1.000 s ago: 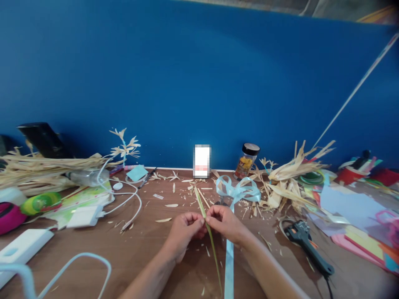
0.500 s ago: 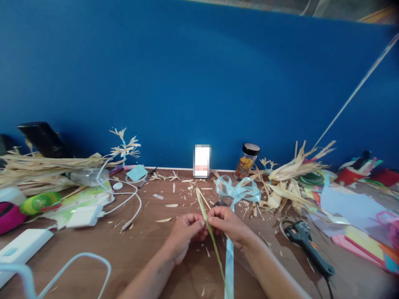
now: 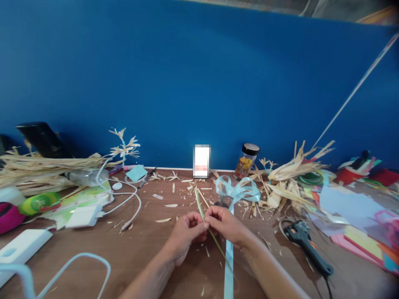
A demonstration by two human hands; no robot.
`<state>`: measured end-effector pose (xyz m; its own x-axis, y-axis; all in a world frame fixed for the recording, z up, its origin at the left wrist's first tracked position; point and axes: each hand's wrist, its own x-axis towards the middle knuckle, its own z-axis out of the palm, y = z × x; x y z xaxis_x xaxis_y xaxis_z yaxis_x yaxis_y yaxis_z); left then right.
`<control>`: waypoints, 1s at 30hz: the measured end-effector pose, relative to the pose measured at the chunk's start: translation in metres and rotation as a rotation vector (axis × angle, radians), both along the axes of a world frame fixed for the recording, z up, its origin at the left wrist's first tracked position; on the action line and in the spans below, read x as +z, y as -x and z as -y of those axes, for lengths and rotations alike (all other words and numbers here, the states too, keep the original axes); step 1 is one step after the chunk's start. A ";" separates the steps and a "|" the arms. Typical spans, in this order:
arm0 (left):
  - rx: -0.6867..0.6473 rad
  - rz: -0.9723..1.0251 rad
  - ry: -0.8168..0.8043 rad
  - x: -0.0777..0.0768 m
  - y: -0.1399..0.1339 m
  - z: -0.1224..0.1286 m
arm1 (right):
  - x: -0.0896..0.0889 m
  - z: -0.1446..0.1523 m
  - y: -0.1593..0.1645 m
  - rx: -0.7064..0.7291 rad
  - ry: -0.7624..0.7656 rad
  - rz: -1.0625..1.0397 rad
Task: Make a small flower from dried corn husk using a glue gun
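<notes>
A long, thin, pale-green strip, perhaps corn husk [image 3: 199, 202], runs between my hands above the desk. One end points toward the wall and the other trails down to the right. My left hand [image 3: 186, 233] pinches it between thumb and fingers. Right beside it, my right hand [image 3: 229, 226] pinches the same strip, its fingertips almost touching the left thumb. The light-blue ribbon [image 3: 229, 265] passes under my right wrist, with its loops [image 3: 238, 191] lying beyond. Dark scissor-like handles [image 3: 221, 204] are partly hidden behind my right hand.
A glue gun [image 3: 308, 247] lies at right, near coloured papers [image 3: 352, 207]. Dried husks [image 3: 283, 187] and a lidded jar [image 3: 247, 160] stand by the blue wall. At left are more husks [image 3: 46, 166], white cables [image 3: 139, 203] and a power strip [image 3: 25, 253]. Husk scraps litter the desk.
The strip's trailing end has swung a little to the right, and its upper end has tilted slightly left. Both hands stay close together, having barely moved.
</notes>
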<state>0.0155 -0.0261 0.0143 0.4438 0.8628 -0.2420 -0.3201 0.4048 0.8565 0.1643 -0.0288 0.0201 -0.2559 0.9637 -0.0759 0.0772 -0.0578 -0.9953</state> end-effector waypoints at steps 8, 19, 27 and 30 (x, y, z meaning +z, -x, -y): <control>-0.021 0.089 0.077 -0.002 0.002 -0.003 | 0.007 0.002 0.006 -0.001 -0.050 -0.005; 0.091 -0.037 0.024 0.002 0.000 -0.003 | 0.003 -0.002 0.001 -0.124 -0.114 0.023; 0.143 -0.133 -0.057 -0.002 0.000 -0.006 | -0.001 -0.002 0.003 -0.093 -0.070 0.022; 0.146 -0.153 -0.118 -0.004 0.000 -0.007 | -0.001 -0.002 0.003 -0.095 -0.047 0.039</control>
